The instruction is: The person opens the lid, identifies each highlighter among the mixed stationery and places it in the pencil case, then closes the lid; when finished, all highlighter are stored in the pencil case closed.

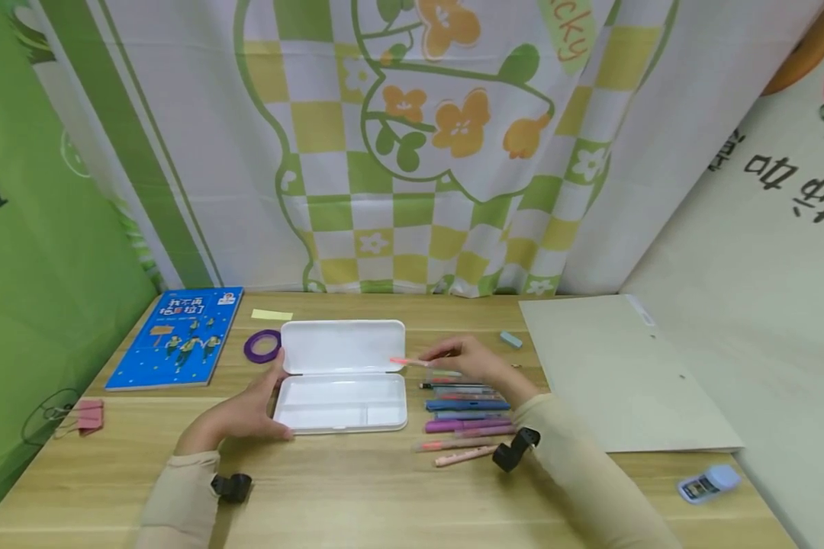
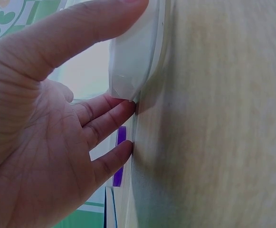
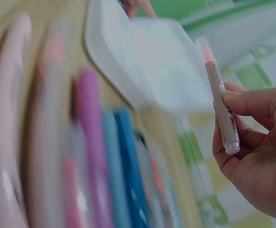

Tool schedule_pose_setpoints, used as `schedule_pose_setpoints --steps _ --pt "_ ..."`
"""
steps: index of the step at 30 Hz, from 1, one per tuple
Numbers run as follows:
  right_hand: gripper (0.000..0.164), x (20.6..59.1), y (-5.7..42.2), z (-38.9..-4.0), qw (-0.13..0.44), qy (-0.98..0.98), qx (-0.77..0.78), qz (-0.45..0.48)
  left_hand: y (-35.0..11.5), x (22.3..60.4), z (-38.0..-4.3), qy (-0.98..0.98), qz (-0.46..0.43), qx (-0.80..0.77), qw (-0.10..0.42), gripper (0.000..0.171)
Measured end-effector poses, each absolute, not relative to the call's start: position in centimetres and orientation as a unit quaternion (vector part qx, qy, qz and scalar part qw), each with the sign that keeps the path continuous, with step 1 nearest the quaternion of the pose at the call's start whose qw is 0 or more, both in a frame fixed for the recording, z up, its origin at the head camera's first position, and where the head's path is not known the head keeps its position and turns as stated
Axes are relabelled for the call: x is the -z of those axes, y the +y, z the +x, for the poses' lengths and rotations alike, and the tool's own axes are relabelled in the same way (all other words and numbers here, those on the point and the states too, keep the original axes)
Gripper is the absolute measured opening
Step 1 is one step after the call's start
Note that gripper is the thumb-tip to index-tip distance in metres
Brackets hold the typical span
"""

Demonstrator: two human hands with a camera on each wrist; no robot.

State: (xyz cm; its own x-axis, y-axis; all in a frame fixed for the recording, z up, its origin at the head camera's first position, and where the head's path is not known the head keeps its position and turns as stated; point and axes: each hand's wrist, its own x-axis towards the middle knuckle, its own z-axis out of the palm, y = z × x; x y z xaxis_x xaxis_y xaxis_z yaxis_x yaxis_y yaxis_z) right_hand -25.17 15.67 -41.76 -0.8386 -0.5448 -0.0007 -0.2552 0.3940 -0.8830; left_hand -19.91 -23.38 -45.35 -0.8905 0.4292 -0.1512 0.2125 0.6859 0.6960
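Note:
An open white pencil case (image 1: 342, 385) lies on the table, its lid folded back and its divided tray bare. At its left end, my left hand (image 1: 243, 412) holds the case, with the thumb at the front corner and the fingers toward the hinge. My right hand (image 1: 470, 361) pinches a highlighter (image 3: 221, 102) with a beige barrel and a coral tip under a clear cap. That highlighter is raised by the right edge of the lid. Below the hand lies a row of several pens, among them a blue pen (image 1: 463, 406) and a purple pen (image 1: 446, 426).
Left of the case are a purple tape roll (image 1: 248, 348), a yellow paper strip (image 1: 271, 314), a blue book (image 1: 178, 339) and a pink binder clip (image 1: 90, 416). To the right are a pale eraser (image 1: 511, 339), a cream folder (image 1: 632, 374) and a glue stick (image 1: 709, 483).

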Motion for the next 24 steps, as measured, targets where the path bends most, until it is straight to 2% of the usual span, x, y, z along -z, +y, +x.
schedule_pose_setpoints --steps 6,13,24 --pt "0.018 43.0 10.4 -24.3 0.169 0.817 0.476 -0.278 -23.7 45.7 -20.0 0.901 0.191 -0.36 0.146 0.135" --pt "0.013 44.1 5.9 -23.5 0.13 0.841 0.427 -0.304 -23.5 45.7 -20.1 0.902 0.19 -0.359 0.144 0.135" --pt "0.01 45.7 3.6 -22.9 0.077 0.866 0.391 -0.301 -23.5 45.7 -20.1 0.904 0.177 -0.359 0.15 0.135"
